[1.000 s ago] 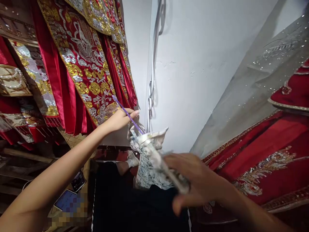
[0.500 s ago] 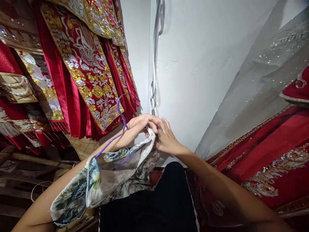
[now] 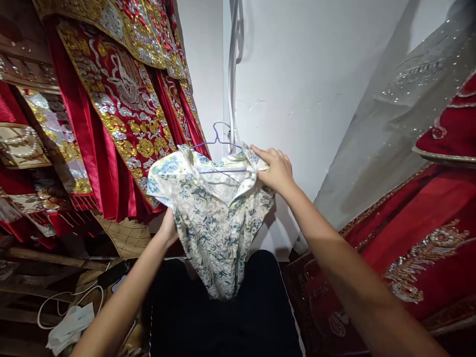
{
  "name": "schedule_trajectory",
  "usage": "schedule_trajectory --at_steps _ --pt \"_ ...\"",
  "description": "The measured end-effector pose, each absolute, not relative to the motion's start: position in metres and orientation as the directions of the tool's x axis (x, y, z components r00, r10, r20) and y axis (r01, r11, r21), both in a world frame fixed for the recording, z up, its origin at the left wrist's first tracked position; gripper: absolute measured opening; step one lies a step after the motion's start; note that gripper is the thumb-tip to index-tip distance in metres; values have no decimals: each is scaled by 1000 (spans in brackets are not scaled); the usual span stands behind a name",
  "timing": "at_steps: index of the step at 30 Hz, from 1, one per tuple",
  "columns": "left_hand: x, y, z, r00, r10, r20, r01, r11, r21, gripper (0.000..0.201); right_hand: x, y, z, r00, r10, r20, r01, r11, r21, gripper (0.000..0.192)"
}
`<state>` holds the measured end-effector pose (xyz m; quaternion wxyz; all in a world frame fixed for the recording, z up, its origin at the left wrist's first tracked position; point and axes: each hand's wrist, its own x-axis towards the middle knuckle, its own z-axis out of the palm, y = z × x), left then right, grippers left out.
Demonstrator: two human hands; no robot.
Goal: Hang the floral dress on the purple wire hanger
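well, nothing here carries a brand, a label or any writing that can be read; the only marks on the cloth are woven or stitched patterns. the person holds up a small cream garment point(image 3: 215, 213) printed with blue-green flowers, hung on a thin purple wire hanger point(image 3: 219, 144) whose hook pokes up above the collar and whose bar shows across the open neck. the right hand point(image 3: 273, 171) is closed on the garment's right shoulder, fingers pinching the cloth at the hanger's end. the left hand point(image 3: 169, 228) is tucked behind the garment's left edge, lower down; it touches the cloth, but the fingers are hidden and i cannot tell whether they grip it. the garment hangs in the air between the two hands, in front of a plain white wall point(image 3: 297, 99) with a few scuffs, and above the person's black-clad lap point(image 3: 223, 317). a pale cord or strip point(image 3: 232, 74) runs down the wall's corner just behind the hanger's hook. to the left hang red satin robes point(image 3: 122, 114) heavy with gold and silver embroidery, layered one over another, close beside the floral piece. to the right lies more red cloth with gold trim and beaded work point(image 3: 420, 238), and above it a grey sheer fabric with sequins point(image 3: 401, 109). low on the left, among wooden slats, sit a white cable point(image 3: 67, 300) and a crumpled white face mask point(image 3: 70, 327).
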<state>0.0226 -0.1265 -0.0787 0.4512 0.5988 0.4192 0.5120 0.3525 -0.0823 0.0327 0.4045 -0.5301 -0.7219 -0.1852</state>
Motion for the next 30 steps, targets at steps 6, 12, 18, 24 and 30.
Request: schedule_trajectory --at_steps 6,12,18,24,30 --pt "54 -142 -129 -164 979 118 -275 -160 948 69 358 -90 15 40 592 805 931 271 -245 62" --pt "92 -168 -167 -15 999 44 -242 -46 969 79 349 -139 -45 158 523 837 844 369 -390 69" --pt "94 -189 -175 129 991 -47 -244 77 967 80 295 -173 -155 231 881 412 248 356 -901 37" --pt "90 -204 -168 131 991 0 -187 25 982 74 278 -165 -180 -53 958 281 137 286 -948 38" --pt "100 -212 -157 212 976 43 -196 0 981 77 287 -176 -169 7 980 201 104 199 -974 30"
